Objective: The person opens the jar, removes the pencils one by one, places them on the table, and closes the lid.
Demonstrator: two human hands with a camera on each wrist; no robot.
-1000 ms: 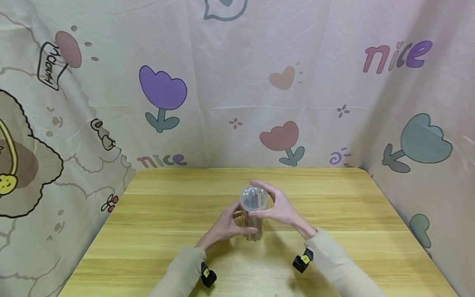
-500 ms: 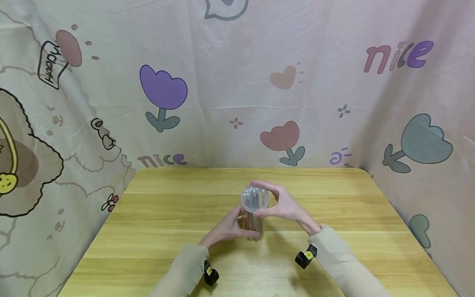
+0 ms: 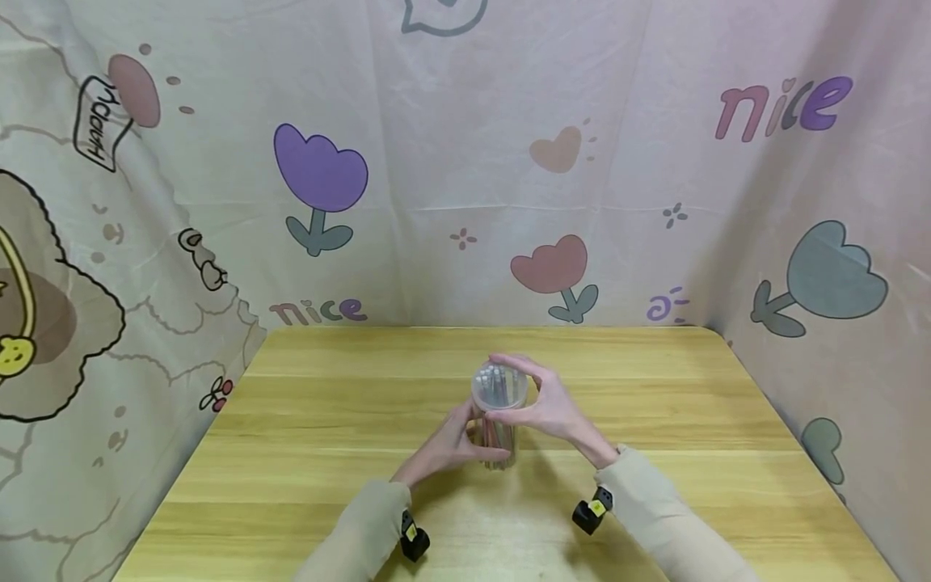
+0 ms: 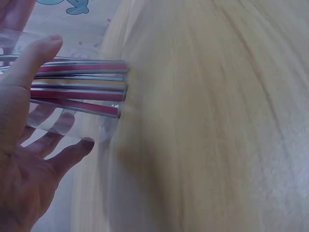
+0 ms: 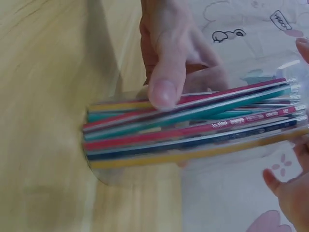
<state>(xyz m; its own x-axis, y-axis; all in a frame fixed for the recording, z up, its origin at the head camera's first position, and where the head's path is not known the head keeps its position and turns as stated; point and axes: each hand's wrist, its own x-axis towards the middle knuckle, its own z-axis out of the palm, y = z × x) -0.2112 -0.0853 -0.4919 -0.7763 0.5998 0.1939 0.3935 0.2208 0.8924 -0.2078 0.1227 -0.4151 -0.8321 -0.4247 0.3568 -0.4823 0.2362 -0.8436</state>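
Note:
A clear plastic cylinder (image 3: pixel 509 436) stands upright on the wooden table, packed with striped pencils (image 5: pixel 193 130) in red, green, navy and yellow. Low on its side, my left hand (image 3: pixel 444 446) grips it, thumb in front and fingers around the back. My right hand (image 3: pixel 549 411) holds the round translucent lid (image 3: pixel 500 392) at the top, thumb at the near edge and fingers at the far edge. Pale pencil ends show through this lid. In the left wrist view, the left thumb (image 4: pixel 36 55) lies across the cylinder wall.
The wooden table (image 3: pixel 327 404) extends on all sides of the cylinder. A printed curtain (image 3: pixel 436 162) with flowers hangs behind and along both sides. Each sleeve carries a small black wrist camera (image 3: pixel 414 540).
Both hands stay on the cylinder. The right hand and wrist shifted slightly right, then back left, at the lid. The cylinder keeps nearly the same place.

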